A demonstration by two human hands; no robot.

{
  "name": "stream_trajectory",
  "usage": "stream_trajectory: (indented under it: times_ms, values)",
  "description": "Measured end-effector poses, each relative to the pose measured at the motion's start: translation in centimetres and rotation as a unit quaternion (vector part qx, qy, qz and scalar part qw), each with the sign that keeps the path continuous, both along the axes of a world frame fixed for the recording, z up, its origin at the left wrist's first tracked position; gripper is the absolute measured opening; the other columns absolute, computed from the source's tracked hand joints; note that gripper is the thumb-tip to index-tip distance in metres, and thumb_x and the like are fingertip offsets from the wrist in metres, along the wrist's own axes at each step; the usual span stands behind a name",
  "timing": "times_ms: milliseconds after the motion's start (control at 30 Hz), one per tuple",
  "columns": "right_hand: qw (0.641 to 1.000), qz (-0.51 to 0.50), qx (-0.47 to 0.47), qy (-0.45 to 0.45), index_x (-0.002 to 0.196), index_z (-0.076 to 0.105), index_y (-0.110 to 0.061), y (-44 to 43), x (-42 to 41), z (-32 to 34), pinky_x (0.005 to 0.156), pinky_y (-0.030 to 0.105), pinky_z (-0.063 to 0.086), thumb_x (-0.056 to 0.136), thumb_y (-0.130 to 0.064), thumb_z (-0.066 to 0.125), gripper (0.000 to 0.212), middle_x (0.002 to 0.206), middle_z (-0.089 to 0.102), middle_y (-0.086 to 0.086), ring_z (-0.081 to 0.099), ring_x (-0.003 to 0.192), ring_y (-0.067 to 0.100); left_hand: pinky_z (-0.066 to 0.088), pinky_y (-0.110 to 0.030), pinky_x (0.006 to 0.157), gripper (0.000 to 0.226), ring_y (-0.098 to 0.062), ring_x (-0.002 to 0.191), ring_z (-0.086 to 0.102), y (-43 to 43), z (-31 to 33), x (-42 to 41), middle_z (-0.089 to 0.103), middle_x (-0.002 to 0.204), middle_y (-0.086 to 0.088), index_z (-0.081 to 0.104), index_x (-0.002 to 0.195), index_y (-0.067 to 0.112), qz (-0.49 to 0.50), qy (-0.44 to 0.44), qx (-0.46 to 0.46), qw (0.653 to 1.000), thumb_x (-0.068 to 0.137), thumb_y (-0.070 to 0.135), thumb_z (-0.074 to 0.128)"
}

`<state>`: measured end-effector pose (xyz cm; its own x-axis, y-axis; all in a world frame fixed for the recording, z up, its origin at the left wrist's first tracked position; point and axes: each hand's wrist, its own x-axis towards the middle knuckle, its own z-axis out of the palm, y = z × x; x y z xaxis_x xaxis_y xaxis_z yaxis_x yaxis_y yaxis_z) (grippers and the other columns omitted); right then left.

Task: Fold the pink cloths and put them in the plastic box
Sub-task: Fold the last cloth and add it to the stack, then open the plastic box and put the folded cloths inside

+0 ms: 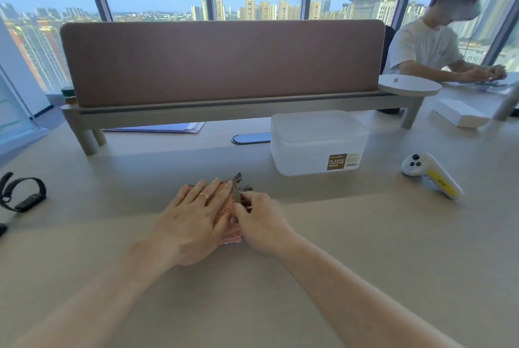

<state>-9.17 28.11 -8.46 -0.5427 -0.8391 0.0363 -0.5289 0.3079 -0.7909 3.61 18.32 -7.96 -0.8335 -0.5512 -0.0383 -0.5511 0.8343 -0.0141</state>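
While the plastic box (318, 142) stands on the table (365, 235) with its lid on, beyond and to the right of the hands, nothing lies between it and the pink cloth (233, 232). A white controller (431, 175) lies further right, well apart from the box, and a black strap (21, 193) sits at the table's left edge. Behind runs a brown divider panel (222, 61) on a raised shelf, with purple papers (157, 126) under it. A second person (427, 44) sits at the far right. The cloth lies on the table near the front middle, mostly covered by the 2 hands. The left hand (193, 218), wearing 1 ring, rests flat on it with fingers straight and slightly spread. The right hand (262, 221) has its fingers curled, pinching the cloth's right edge.
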Motion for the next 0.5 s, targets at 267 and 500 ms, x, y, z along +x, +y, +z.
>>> stream_trajectory:
  times_ms: [267, 500]
  values:
    - [0.997, 0.053, -0.013, -0.054, 0.102, 0.068, -0.01, -3.3, 3.8, 0.5, 0.086, 0.033, 0.052, 0.098, -0.033, 0.053, 0.029, 0.106, 0.074, 0.011, 0.067, 0.101, 0.03, -0.002, -0.034, 0.126, 0.1, -0.012, 0.158, -0.004, -2.4, 1.5, 4.5, -0.003, 0.17, 0.012, -0.015, 0.158, 0.028, 0.078, -0.05, -0.013, 0.996, 0.067, 0.069, -0.022]
    - [0.978, -0.132, -0.134, 0.087, 0.134, 0.059, -0.016, 0.8, -10.5, 5.5, 0.105, 0.029, 0.037, 0.105, -0.036, 0.048, 0.038, 0.137, 0.06, 0.002, 0.051, 0.131, 0.019, 0.017, -0.029, 0.118, 0.053, -0.009, 0.153, 0.02, 0.9, 7.4, -7.7, 0.027, 0.166, 0.009, 0.031, 0.159, 0.024, 0.102, 0.29, 0.29, 0.906, 0.108, 0.039, 0.033]
